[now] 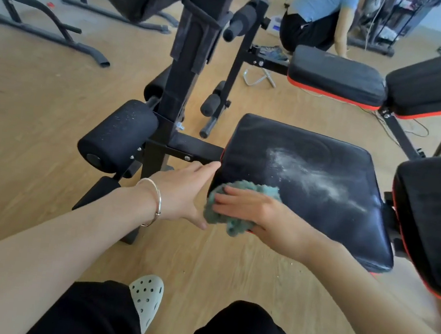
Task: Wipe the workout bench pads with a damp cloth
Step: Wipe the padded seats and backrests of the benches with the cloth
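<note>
- Head view: our right hand [250,210] presses flat, fingers straight, on the fluffy teal cloth [249,190], bunched at the near-left corner of the black padded seat pad [325,145].
- Our left hand [184,190] rests open against the pad's left edge, holding nothing.
- The white powdery streak [318,180] sits mid-pad; we judge the bunched cloth may smear it or slip off the corner.
</note>
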